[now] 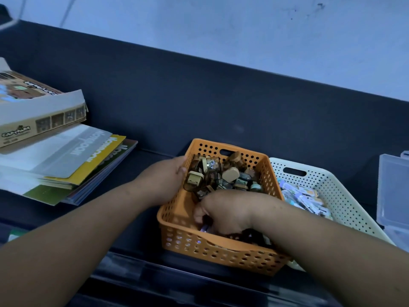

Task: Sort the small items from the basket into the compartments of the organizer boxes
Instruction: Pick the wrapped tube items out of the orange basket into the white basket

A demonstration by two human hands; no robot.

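An orange perforated basket [183, 238] sits on the dark desk, filled with several small brown and tan items [221, 176]. My left hand [163, 180] grips the basket's left wall, thumb over the rim. My right hand [223, 211] reaches down inside the basket's near half, its fingers curled into the pile; what they hold is hidden. A clear plastic organizer box [392, 191] stands at the right edge, partly cut off.
A cream perforated basket [338, 189] with several small pale packets lies right of the orange one, touching it. At the left, a cardboard box [37, 111] rests on a stack of booklets [66, 165]. A dark panel rises behind the desk.
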